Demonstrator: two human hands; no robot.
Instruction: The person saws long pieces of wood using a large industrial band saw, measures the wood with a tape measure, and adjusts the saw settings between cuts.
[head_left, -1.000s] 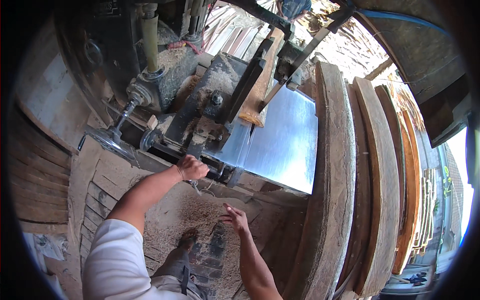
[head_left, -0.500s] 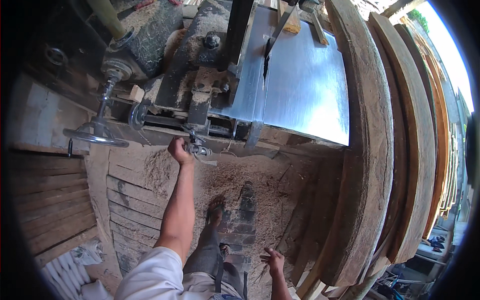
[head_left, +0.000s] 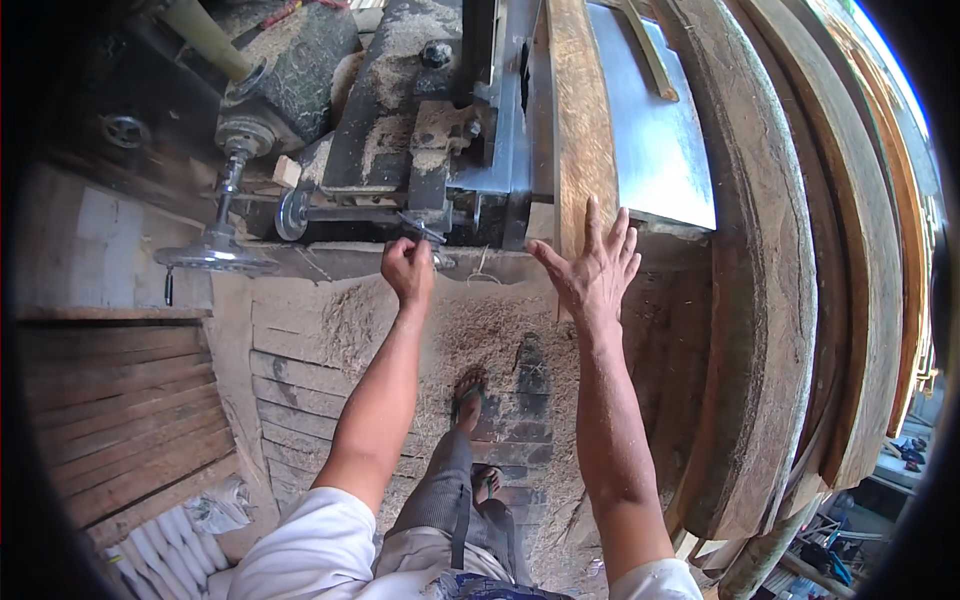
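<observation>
L hand fist closed on small metal lever at saw machine front; R hand fingers spread, palm against wooden plank end on steel desk. Judged step: setting up plank at blade; next move likely needs firm, straight push w/ fingers clear.

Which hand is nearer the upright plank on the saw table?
Right. The right hand is open, fingertips at the plank's near end. The left hand is fisted at a small lever, off to its left.

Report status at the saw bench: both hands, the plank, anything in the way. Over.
Left hand fisted on small metal handle. Right hand open, flat against plank end. Plank lies along steel table. Nothing seen blocking it.
</observation>
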